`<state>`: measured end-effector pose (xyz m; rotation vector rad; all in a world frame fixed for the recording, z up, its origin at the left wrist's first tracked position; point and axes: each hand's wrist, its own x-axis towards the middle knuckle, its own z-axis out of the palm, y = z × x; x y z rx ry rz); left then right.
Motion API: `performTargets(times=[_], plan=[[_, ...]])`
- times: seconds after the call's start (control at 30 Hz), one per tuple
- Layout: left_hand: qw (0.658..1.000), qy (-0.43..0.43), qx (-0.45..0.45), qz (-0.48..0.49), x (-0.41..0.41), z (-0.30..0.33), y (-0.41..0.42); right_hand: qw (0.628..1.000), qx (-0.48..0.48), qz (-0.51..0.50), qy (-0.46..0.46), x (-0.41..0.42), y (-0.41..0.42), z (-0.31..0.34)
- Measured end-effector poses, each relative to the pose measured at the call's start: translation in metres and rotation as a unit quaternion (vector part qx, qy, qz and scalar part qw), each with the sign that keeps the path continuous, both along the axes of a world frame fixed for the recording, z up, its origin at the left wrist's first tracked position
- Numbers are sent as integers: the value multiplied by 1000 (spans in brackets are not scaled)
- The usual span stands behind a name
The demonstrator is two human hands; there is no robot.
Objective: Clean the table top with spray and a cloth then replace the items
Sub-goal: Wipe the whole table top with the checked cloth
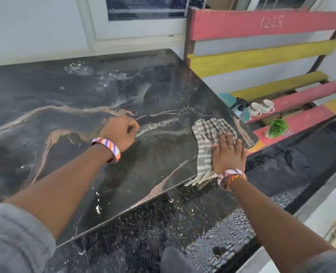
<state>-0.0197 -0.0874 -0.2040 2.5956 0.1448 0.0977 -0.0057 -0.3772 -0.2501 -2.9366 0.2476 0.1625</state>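
A checked cloth [208, 142] is spread at the right near corner of the dark marble table [84, 91], overhanging its near edge. It is pressed flat by the right hand [229, 154], fingers straight and slightly spread. The left hand [119, 133] is rested mid-table, fingers curled. A spray bottle [242, 105], two cups [260, 108] and a small plant [277, 128] are kept on the slatted bench [261, 60] beside the table.

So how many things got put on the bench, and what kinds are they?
White cups: 2
Spray bottle: 1
Small green plant: 1
Total: 4 on the bench
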Motion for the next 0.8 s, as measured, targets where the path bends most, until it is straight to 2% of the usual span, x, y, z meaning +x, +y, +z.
performTargets(times=[0.17,0.33,0.57,0.8], plan=[[999,-4,-7,-51,40,3,-27,988,22,-145,52,54,-12,6],[998,-11,-10,-56,93,7,-31,978,-25,-196,63,109,-7,9],[999,4,-5,-47,197,-5,-22,995,-27,-89,22,208,8,3],[999,-10,-32,1,283,-14,-2,1000,-2,17,-4,314,69,3]])
